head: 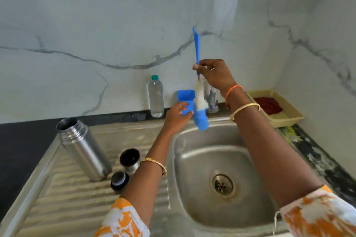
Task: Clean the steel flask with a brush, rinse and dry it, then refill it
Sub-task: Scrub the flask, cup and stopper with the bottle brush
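Tap (pixel 212 100): mostly hidden behind the brush head and right wrist; only its chrome base shows. Red cloth (pixel 268 105) in the beige tray (pixel 289 119): blurred, cannot tell what it is beyond fabric. Both sleeves are cut off by the bottom edge.

Counts: one steel flask, two flask caps, one bottle brush, one blue holder, one plastic water bottle (pixel 156 97), one tray.

Steel flask (pixel 83 149): open at the mouth, threaded neck, brushed silver body, standing on the ribbed drainboard (pixel 57 198) of the sink surface, left of the basin (pixel 215 179). Steel cup lid (pixel 129 161) with dark inside stands just beside it; black stopper (pixel 119 180) near both.

Right hand (pixel 213 75): fingers pinched on the thin blue handle of the bottle brush (pixel 196 48), held upright over the basin's rear edge; white bristles and blue sponge tip hang below. Left hand (pixel 178 116): fingers curled around the blue holder (pixel 185 100), just beside the brush head.
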A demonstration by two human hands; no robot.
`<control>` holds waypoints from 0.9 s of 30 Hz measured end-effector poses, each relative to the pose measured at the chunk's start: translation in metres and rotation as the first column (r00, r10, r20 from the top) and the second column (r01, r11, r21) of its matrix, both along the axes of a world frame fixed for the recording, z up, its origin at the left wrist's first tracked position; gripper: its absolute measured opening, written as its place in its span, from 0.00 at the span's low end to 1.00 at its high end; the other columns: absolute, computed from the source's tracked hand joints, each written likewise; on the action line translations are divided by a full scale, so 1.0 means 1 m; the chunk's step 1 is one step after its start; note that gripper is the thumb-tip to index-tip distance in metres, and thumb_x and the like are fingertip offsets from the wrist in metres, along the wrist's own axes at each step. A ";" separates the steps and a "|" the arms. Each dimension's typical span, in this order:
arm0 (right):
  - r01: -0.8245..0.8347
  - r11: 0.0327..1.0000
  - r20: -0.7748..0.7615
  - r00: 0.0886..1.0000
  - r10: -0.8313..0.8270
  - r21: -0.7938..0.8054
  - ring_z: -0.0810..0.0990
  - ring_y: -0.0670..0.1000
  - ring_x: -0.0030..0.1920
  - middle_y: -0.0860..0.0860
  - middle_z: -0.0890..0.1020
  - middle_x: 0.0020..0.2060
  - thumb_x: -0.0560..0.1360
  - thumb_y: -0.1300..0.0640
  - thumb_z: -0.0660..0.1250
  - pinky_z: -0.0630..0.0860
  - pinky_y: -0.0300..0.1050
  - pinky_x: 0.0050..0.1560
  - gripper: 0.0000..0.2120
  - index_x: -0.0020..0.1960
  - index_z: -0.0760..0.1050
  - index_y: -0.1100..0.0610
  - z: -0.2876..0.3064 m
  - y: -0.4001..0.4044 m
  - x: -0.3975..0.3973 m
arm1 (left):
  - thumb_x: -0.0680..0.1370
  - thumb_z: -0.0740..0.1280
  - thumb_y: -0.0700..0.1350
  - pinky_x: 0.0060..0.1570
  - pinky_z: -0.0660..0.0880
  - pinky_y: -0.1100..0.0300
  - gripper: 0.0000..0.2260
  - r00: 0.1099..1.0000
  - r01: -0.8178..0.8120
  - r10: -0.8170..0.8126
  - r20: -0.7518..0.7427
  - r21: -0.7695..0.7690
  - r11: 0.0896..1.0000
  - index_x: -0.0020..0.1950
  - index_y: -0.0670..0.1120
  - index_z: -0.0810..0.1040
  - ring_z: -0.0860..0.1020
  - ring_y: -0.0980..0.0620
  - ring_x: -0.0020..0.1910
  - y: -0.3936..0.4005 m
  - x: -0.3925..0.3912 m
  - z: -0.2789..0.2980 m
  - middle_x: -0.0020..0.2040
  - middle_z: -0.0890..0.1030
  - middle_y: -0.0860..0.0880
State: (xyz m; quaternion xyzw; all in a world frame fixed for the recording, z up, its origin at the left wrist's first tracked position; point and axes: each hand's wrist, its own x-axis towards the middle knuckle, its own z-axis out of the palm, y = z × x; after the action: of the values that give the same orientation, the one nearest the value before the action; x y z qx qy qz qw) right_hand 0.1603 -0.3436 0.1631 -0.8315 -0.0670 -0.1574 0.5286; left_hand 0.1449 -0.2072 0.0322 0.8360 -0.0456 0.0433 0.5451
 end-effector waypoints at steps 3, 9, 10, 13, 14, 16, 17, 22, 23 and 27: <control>0.048 0.997 0.007 0.999 -0.048 0.060 0.74 0.44 0.32 0.50 0.79 0.32 0.76 0.55 0.68 0.69 0.36 0.37 0.08 0.42 0.81 0.57 0.019 -0.004 0.045 | 0.76 0.69 0.38 0.55 0.70 0.60 0.16 0.992 -0.128 0.129 -0.006 0.086 0.988 0.63 0.39 0.75 0.78 0.45 0.57 0.000 0.038 0.008 0.59 0.80 0.41; 0.204 0.886 0.041 0.969 -0.243 0.416 0.80 0.54 0.37 0.54 0.80 0.35 0.77 0.65 0.62 0.78 0.47 0.44 0.09 0.41 0.77 0.58 0.034 -0.009 0.112 | 0.71 0.76 0.42 0.58 0.72 0.55 0.31 0.983 -0.147 0.164 -0.080 0.185 0.972 0.69 0.38 0.67 0.74 0.44 0.62 0.002 0.077 -0.003 0.65 0.74 0.40; 0.233 0.881 0.043 0.961 -0.274 0.412 0.81 0.55 0.39 0.55 0.81 0.38 0.78 0.64 0.62 0.79 0.48 0.47 0.06 0.45 0.78 0.60 0.035 -0.011 0.129 | 0.71 0.76 0.44 0.56 0.72 0.56 0.32 0.978 -0.168 0.187 -0.094 0.184 0.968 0.70 0.39 0.66 0.74 0.45 0.62 0.000 0.085 -0.009 0.65 0.74 0.42; 0.289 0.859 0.060 0.937 -0.345 0.423 0.82 0.58 0.46 0.59 0.83 0.44 0.77 0.61 0.63 0.78 0.53 0.53 0.05 0.46 0.77 0.59 0.041 -0.016 0.150 | 0.70 0.76 0.45 0.55 0.72 0.57 0.39 0.976 -0.180 0.194 -0.100 0.136 0.974 0.75 0.43 0.61 0.75 0.46 0.62 -0.003 0.083 -0.027 0.67 0.73 0.43; 0.300 0.847 0.061 0.931 -0.361 0.440 0.82 0.59 0.46 0.59 0.83 0.45 0.77 0.61 0.63 0.78 0.54 0.53 0.04 0.45 0.76 0.57 0.041 -0.016 0.157 | 0.69 0.77 0.45 0.56 0.73 0.57 0.42 0.979 -0.182 0.190 -0.069 0.106 0.978 0.76 0.44 0.59 0.76 0.47 0.61 -0.005 0.082 -0.034 0.67 0.73 0.44; 0.320 0.834 0.034 0.927 -0.373 0.450 0.82 0.59 0.46 0.60 0.83 0.44 0.77 0.60 0.63 0.79 0.56 0.52 0.04 0.44 0.75 0.57 0.038 -0.014 0.172 | 0.66 0.79 0.45 0.55 0.74 0.59 0.45 0.984 -0.177 0.176 0.013 0.050 0.983 0.77 0.51 0.57 0.76 0.49 0.60 -0.009 0.087 -0.047 0.66 0.73 0.46; 0.330 0.831 0.021 0.925 -0.379 0.448 0.82 0.59 0.45 0.60 0.83 0.44 0.77 0.59 0.63 0.79 0.56 0.51 0.04 0.45 0.76 0.58 0.033 -0.012 0.179 | 0.66 0.79 0.46 0.56 0.74 0.60 0.46 0.985 -0.167 0.165 0.045 0.024 0.986 0.76 0.55 0.56 0.76 0.51 0.60 -0.012 0.093 -0.053 0.66 0.73 0.48; 0.348 0.850 0.031 0.920 -0.391 0.396 0.82 0.58 0.42 0.58 0.83 0.41 0.76 0.60 0.64 0.80 0.54 0.49 0.04 0.43 0.76 0.58 0.000 -0.002 0.183 | 0.66 0.80 0.45 0.49 0.75 0.70 0.39 0.974 -0.211 0.216 0.068 -0.069 0.975 0.72 0.50 0.63 0.78 0.54 0.55 -0.025 0.105 -0.069 0.59 0.78 0.52; 0.347 0.856 0.033 0.921 -0.388 0.382 0.82 0.58 0.42 0.58 0.83 0.40 0.76 0.60 0.64 0.79 0.53 0.49 0.04 0.43 0.76 0.58 -0.008 0.000 0.181 | 0.66 0.79 0.45 0.48 0.76 0.69 0.36 0.968 -0.235 0.241 0.070 -0.077 0.969 0.70 0.49 0.66 0.79 0.53 0.54 -0.028 0.107 -0.073 0.57 0.80 0.52; 0.391 0.890 0.022 0.913 -0.407 0.233 0.78 0.55 0.43 0.56 0.82 0.42 0.77 0.59 0.64 0.68 0.36 0.41 0.07 0.49 0.78 0.62 -0.038 0.005 0.173 | 0.68 0.78 0.47 0.48 0.80 0.53 0.26 0.938 -0.326 0.336 0.092 -0.101 0.940 0.63 0.50 0.74 0.81 0.52 0.50 -0.032 0.110 -0.084 0.53 0.82 0.52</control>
State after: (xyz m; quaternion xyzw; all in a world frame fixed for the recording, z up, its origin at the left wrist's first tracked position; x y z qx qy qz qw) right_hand 0.3332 -0.3384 0.1246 -0.7565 0.1048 -0.2981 0.5726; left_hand 0.2553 -0.2392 -0.0518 0.8044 0.0682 0.1814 0.5616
